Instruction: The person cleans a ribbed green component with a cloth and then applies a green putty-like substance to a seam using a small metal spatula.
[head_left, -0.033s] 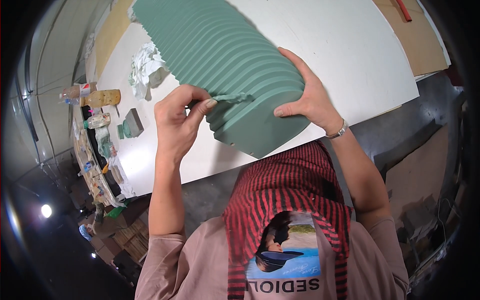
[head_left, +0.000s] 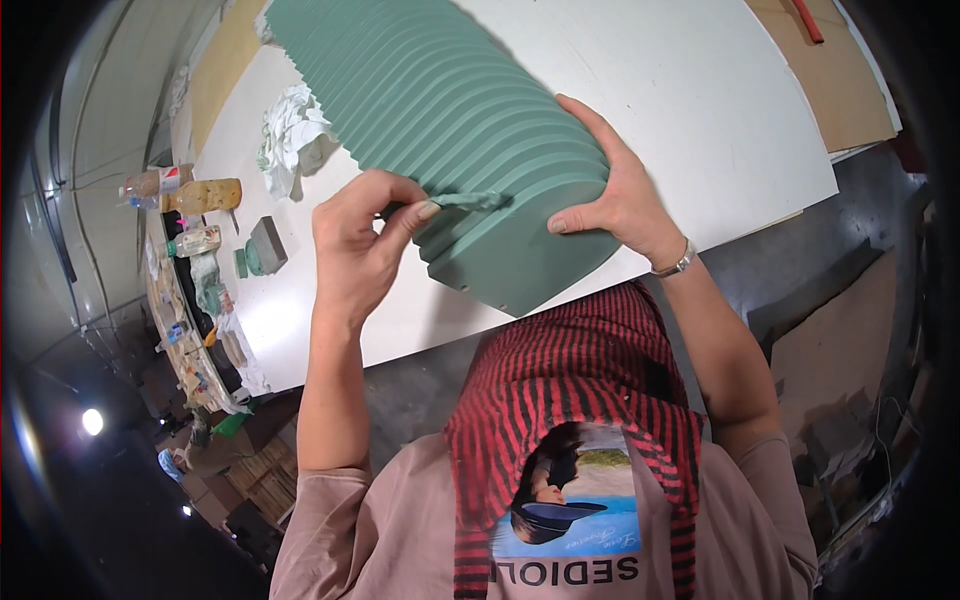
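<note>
A long green piece with curved, stepped ribs (head_left: 440,115) lies slantwise across the white table, its flat near end toward me. My left hand (head_left: 362,240) is closed in a pinch on one end of a thin, twisted green strip (head_left: 480,201). The strip's far end rests on the ribs close to the flat end; whether it is cloth or some other material I cannot tell. My right hand (head_left: 628,205) grips the ribbed piece at its right side, thumb on the flat end and fingers along the edge.
On the white table (head_left: 660,90), a crumpled white cloth (head_left: 292,135) lies left of the ribbed piece. A grey block (head_left: 267,245) with green smears sits nearer, beside plastic bottles (head_left: 205,196) at the left edge. Brown board (head_left: 800,70) with a red rod (head_left: 808,20) is at far right.
My left hand and the green strip have shifted slightly to the right over the ribs. My right hand and the ribbed piece stay where they were.
</note>
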